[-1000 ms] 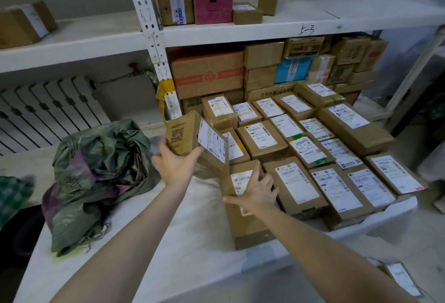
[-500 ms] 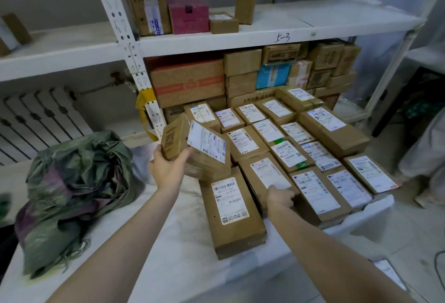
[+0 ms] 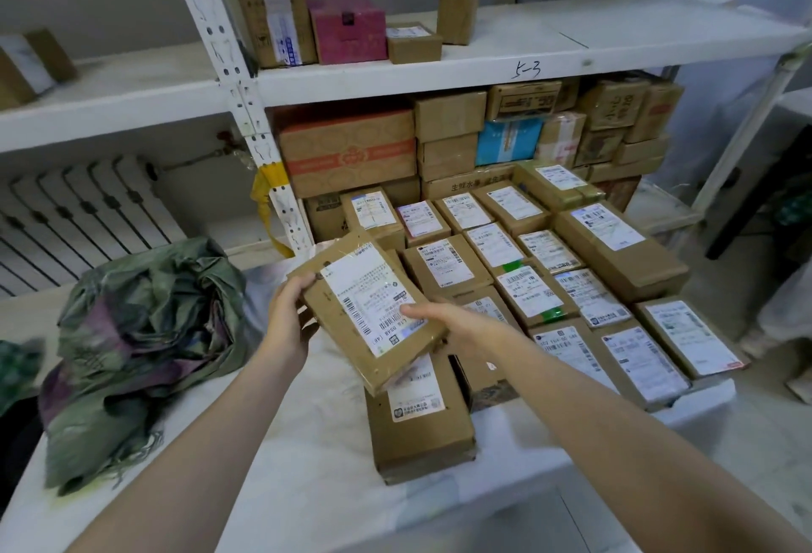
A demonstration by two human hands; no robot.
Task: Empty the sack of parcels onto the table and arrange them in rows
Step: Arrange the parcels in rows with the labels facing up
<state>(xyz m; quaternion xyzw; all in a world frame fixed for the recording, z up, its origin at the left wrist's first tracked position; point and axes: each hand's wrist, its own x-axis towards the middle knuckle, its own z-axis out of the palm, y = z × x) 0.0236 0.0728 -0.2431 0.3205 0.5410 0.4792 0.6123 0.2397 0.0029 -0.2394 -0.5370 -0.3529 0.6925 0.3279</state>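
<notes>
A flat brown parcel (image 3: 351,302) with a white label hangs tilted above the white table (image 3: 272,442). My left hand (image 3: 288,319) grips its left edge and my right hand (image 3: 457,326) holds its right end. Under it lies a long parcel (image 3: 422,429) at the table's front edge. To the right, several labelled parcels (image 3: 540,288) lie in rows, label up. The green sack (image 3: 140,346) lies crumpled and slack on the table's left side.
White shelving (image 3: 483,64) stands behind the table, with stacked cartons (image 3: 347,152) below and a pink box (image 3: 347,29) above. A radiator (image 3: 74,214) is at the back left. Floor and a dark chair lie to the right.
My right hand left the parcel rows and took the right end of the held parcel. The parcel has tipped flatter, label up, and moved a little toward me.
</notes>
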